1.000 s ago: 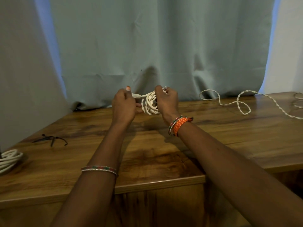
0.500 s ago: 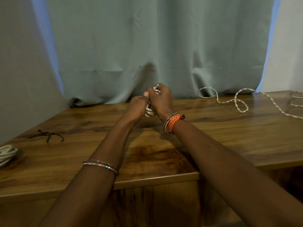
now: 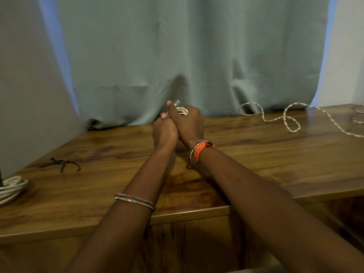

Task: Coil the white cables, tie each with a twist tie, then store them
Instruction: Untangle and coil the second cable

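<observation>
A small coil of white cable [image 3: 182,110] is held up above the far middle of the wooden table [image 3: 256,162]; only a few loops and its clear plug tip show above my fingers. My right hand [image 3: 188,126] is closed around the coil. My left hand [image 3: 164,133] presses against it from the left, fingers closed on the same bundle. A second coiled white cable [image 3: 11,187] lies at the table's left edge. A loose twisted white cable [image 3: 289,120] snakes across the far right. Black twist ties [image 3: 61,164] lie on the left.
A grey-green curtain [image 3: 177,56] hangs right behind the table's far edge. The table's front edge runs just under my forearms, with a lower wooden front panel [image 3: 187,243] below it.
My two hands have come together: the left slid right against the right hand, and the coil, plainly seen a second ago, is now mostly hidden inside the grip and lifted slightly.
</observation>
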